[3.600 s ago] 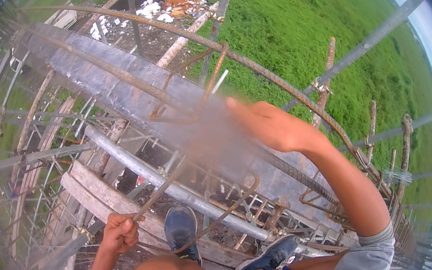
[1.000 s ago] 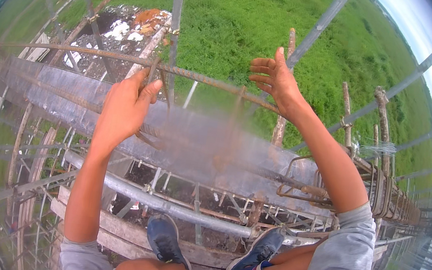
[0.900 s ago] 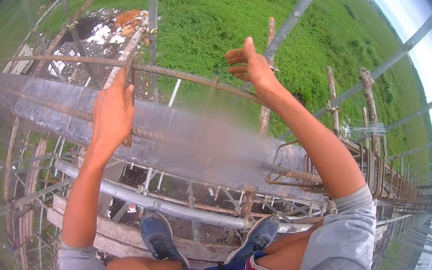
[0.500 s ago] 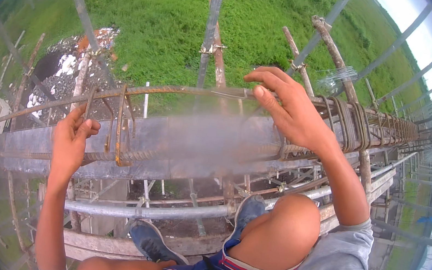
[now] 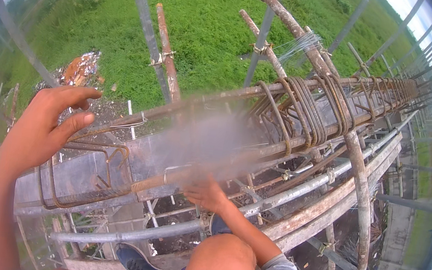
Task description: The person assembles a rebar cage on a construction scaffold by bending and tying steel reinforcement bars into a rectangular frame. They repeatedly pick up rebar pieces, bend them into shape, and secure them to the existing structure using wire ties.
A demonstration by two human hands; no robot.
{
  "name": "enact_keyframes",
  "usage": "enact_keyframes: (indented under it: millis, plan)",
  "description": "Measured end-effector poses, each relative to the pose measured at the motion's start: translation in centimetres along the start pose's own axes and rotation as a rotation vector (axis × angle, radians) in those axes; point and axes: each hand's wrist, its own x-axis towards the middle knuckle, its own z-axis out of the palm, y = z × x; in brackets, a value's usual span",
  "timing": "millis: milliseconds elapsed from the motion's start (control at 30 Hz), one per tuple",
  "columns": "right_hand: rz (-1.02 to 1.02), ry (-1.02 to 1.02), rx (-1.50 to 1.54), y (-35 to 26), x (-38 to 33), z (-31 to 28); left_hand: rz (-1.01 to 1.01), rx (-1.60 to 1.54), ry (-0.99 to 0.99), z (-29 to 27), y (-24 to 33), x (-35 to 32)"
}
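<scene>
Brown rebar [image 5: 149, 183] runs near both hands [image 5: 34, 129] [image 5: 209, 195], left raised, right lower.

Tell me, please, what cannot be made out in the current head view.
All in the head view:
Right hand: its upper fingers fade into the central grey blur, so whether it grips the lower bar cannot be told.
Right shoe: mostly hidden by the knee.
Left forearm: cut off by the lower edge.
Bar cage's far end: too small for detail.
</scene>
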Motion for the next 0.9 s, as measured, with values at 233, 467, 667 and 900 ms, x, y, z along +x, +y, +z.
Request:
enact_keyframes:
  millis: [233,467,667,900]
  plan:
    - [-0.157,0.059,0.504,1.8,6.9,2.0,-0.039,-0.028,-0.228,9.0,9.5,13.2]
    - [-0.009,0.033,0.746,-1.8,2.1,-1.4,-0.313,-0.694,-0.225,9.6,11.4,15.6]
    - [-0.211,0.055,0.602,-4.8,0.6,-2.7,-0.061,-0.816,-0.131,12.4,14.5,19.6]
    - [-0.379,0.016,0.783,-5.8,-0.3,-6.1,0.101,0.03,-0.009,5.3,6.6,15.3]
